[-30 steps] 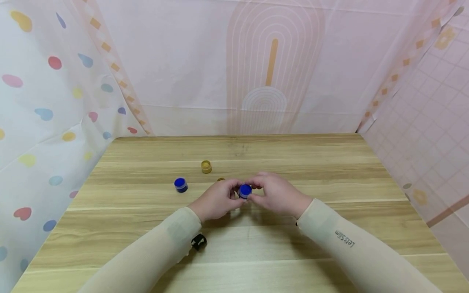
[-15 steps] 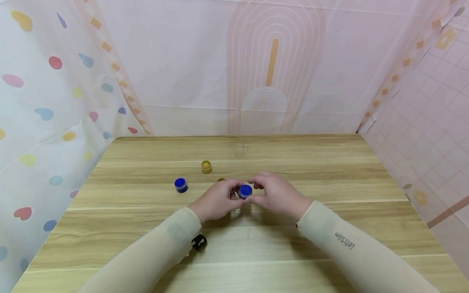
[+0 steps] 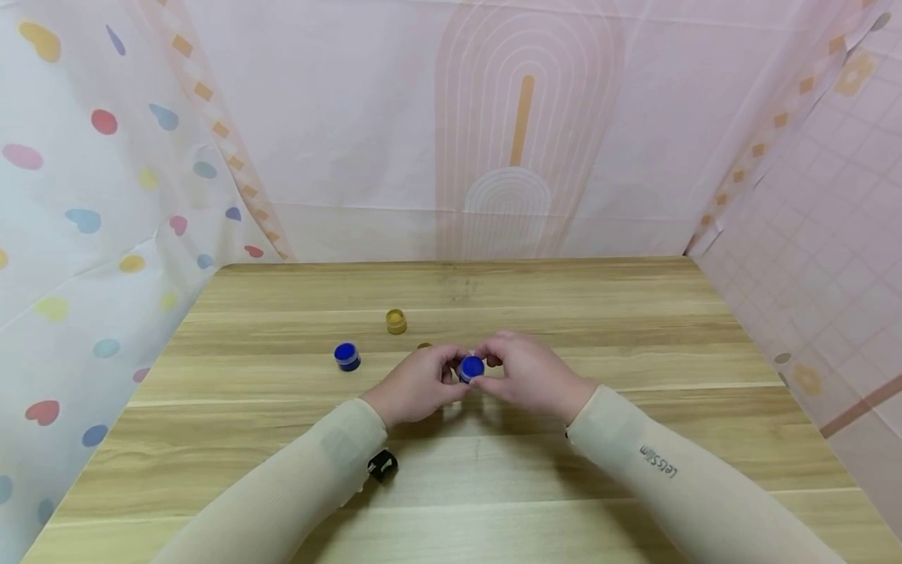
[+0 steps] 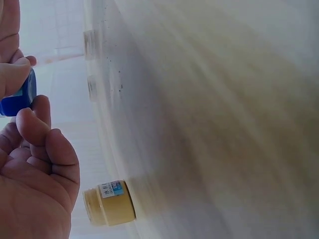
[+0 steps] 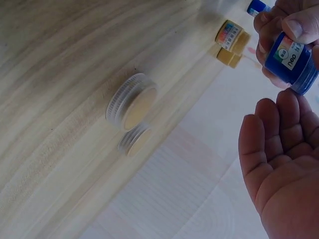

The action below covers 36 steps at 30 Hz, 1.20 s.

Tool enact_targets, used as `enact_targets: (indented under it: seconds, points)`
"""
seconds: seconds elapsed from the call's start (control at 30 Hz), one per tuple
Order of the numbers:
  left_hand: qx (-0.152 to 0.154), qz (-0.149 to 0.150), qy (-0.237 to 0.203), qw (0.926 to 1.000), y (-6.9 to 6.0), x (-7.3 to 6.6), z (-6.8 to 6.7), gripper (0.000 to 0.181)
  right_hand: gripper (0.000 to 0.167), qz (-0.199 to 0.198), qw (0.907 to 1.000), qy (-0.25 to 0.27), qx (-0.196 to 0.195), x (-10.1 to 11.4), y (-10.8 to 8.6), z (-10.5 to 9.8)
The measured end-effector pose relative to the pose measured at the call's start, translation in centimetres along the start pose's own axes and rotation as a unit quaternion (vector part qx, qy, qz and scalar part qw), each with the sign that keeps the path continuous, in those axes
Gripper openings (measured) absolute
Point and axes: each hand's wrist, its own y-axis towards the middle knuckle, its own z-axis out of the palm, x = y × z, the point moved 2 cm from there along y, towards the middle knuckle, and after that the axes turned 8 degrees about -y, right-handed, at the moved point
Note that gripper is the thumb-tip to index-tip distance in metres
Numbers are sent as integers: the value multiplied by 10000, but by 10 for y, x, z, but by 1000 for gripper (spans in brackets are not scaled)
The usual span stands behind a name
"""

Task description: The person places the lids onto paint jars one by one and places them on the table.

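Near the middle of the table, my left hand [image 3: 416,384] holds a small blue paint jar [image 3: 471,369] upright above the surface. Fingers and thumb of my right hand [image 3: 532,376] pinch its clear-rimmed top from the other side. The right wrist view shows the jar's label and blue body [image 5: 286,62], with the right hand's [image 5: 284,164] fingers curled toward its top. A yellow paint jar [image 4: 110,203] stands by the left hand in the left wrist view. Beneath the right hand, two clear ribbed lids, one nearer [image 5: 132,102] and one farther [image 5: 134,139], lie on the table.
A second blue paint jar [image 3: 347,356] stands to the left. Behind it is a yellow paint jar [image 3: 396,321]; another yellow jar [image 3: 424,345] is mostly hidden by the left hand. Patterned cloth [image 3: 352,117] surrounds the wooden table [image 3: 599,486].
Half a second ago the right index finger stood slightly off the blue jar's top; now it is back at the rim. The left hand and the other jars have stayed in place.
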Motion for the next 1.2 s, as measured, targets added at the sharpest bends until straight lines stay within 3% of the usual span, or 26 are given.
enact_targets:
  seconds: [0.3, 0.6, 0.93, 1.2]
  points:
    - [-7, 64, 96, 9999, -2, -1, 0, 30, 39, -119, 9999, 84, 62, -2, -1, -1]
    - [11, 52, 74, 10000, -2, -2, 0, 37, 33, -338, 9994, 101, 36, -1, 0, -2]
    - [73, 28, 59, 10000, 0, -1, 1, 33, 31, 42, 10000, -39, 58, 0, 1, 1]
    - [36, 109, 65, 9999, -1, -2, 2, 36, 37, -345, 9994, 8, 53, -2, 0, -1]
